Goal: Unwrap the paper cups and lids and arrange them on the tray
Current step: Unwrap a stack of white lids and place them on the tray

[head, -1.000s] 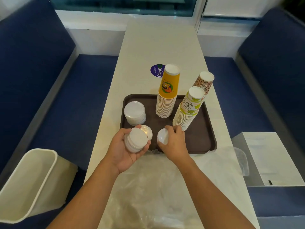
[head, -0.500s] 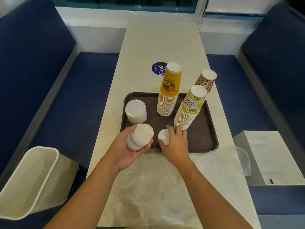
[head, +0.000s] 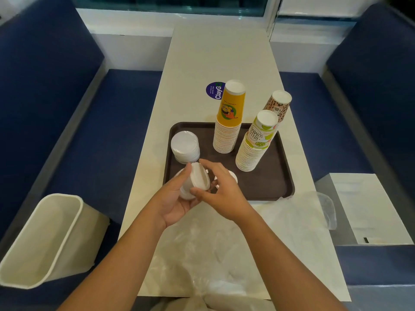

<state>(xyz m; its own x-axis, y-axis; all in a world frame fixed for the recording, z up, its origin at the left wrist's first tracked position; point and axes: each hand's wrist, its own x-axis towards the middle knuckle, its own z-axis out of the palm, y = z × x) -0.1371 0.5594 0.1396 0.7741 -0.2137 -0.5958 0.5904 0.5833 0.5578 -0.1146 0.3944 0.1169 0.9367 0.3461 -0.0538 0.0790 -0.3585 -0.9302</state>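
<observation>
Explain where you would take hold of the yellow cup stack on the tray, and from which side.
Wrap around the lower band of nested rims of the yellow cup stack, coming from the left. It stands upright, mouths down, so a low grip should tip it less, and the lime-print stack stands near its right.

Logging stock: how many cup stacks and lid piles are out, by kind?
Cup stacks: 3 (yellow, lime, brown)
Lid stacks: 2 (tray stack, held stack)
Single lids: 1 (loose lid)
Total: 6
</observation>
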